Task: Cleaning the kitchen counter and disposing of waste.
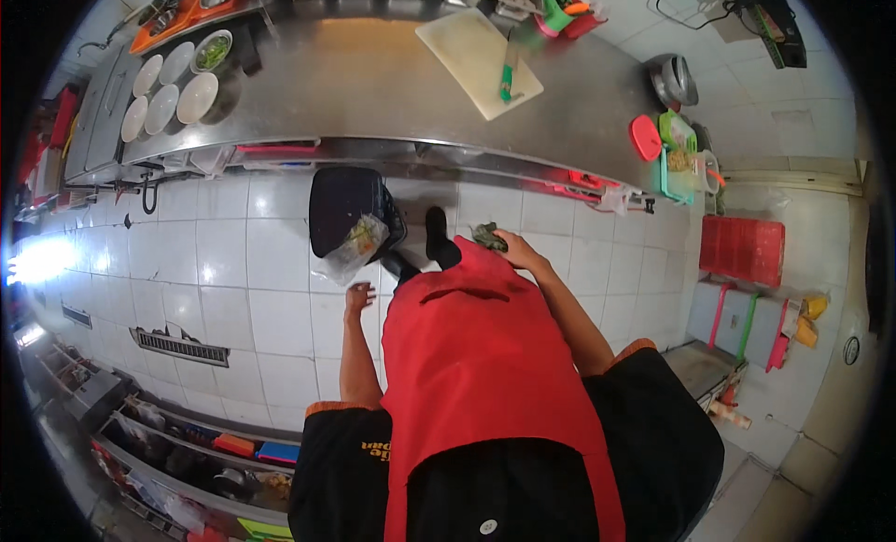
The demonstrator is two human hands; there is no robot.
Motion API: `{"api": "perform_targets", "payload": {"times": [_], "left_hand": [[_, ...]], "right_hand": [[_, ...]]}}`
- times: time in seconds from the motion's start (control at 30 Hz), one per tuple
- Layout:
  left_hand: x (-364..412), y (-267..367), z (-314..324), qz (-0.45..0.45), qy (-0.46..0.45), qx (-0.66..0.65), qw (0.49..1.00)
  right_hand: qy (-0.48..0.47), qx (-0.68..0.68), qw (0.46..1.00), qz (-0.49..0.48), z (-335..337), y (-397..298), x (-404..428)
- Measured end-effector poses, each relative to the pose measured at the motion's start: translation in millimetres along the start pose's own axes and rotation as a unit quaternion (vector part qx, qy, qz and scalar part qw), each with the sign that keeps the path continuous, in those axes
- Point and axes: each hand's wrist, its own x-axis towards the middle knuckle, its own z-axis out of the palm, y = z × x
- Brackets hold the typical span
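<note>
My left hand (360, 298) is empty, its fingers a little apart and partly curled, beside a black bin on the floor. A clear plastic bag (358, 246) with green and orange scraps in it overlaps the near right corner of the black bin (344, 209). Whether the bag rests on the bin or hangs in the air, I cannot tell. To the right of my red apron, my right hand (518, 251) grips a crumpled dark green bundle (488, 237), perhaps leaves or a cloth.
A steel counter (336, 80) runs across ahead, bearing a white cutting board (476, 62), a green-handled knife (507, 80) and several bowls (198, 98). A red crate (742, 251) stands at the right. Shelving (189, 465) is behind on the left; a drain grate (180, 347) lies in the tiled floor.
</note>
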Motion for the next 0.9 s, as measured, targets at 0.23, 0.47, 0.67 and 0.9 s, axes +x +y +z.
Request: {"api": "perform_targets", "payload": {"times": [0.23,0.47,0.67,0.9], "left_hand": [[-24,45,24,0.038,0.043,-0.006,0.998],[-68,-18,5,-0.038,0.079,0.028,0.996],[-116,-63,-8,-0.101,0.125,0.004,0.987],[-144,-109,1,0.077,0.181,0.107,0.975]], "right_hand": [[0.037,0.133,0.989,0.045,13,40,-20],[0.397,0.133,0.906,0.069,-140,13,39],[0.432,-0.072,0.896,0.071,-171,41,144],[0.386,-0.241,0.891,0.010,-78,-3,195]]}}
